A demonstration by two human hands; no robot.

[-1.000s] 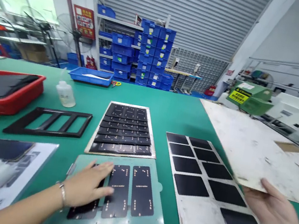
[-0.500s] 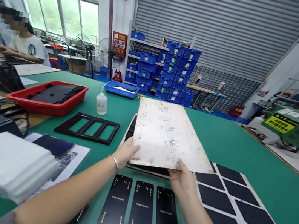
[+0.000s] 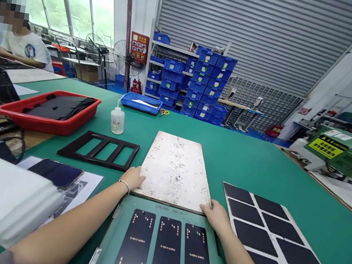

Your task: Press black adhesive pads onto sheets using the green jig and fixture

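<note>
A scuffed white board [image 3: 176, 170] is seen lying nearly flat above a green worktable [image 3: 242, 156], just below the middle of the view; what is beneath it cannot be made out. Its near corners are touched at seven o'clock by the left hand [image 3: 133, 178] and at five o'clock by the right hand [image 3: 216, 213]. Thumbs and fingers are bent about the edges, but whether they are clamped cannot be told, the undersides being hidden. From the board, a green plate [image 3: 112, 238] bearing three black panels [image 3: 168, 261] is set close by at six o'clock, a pale sheet of black rectangles [image 3: 271, 238] at four, a black frame [image 3: 75, 144] at nine.

Should one corner be released before the other, the board could be skewed, and any fingertips underneath might be pinched. Were it dragged toward six o'clock, the green plate could be knocked and the panels shifted. The pale sheet could be disturbed by an outward swing of the right forearm.

Half a second earlier, the board was raised and tilted, with dark pieces glimpsed at its nine-o'clock edge; it has since been lowered, those pieces are hidden, and the hands are spread wider.
</note>
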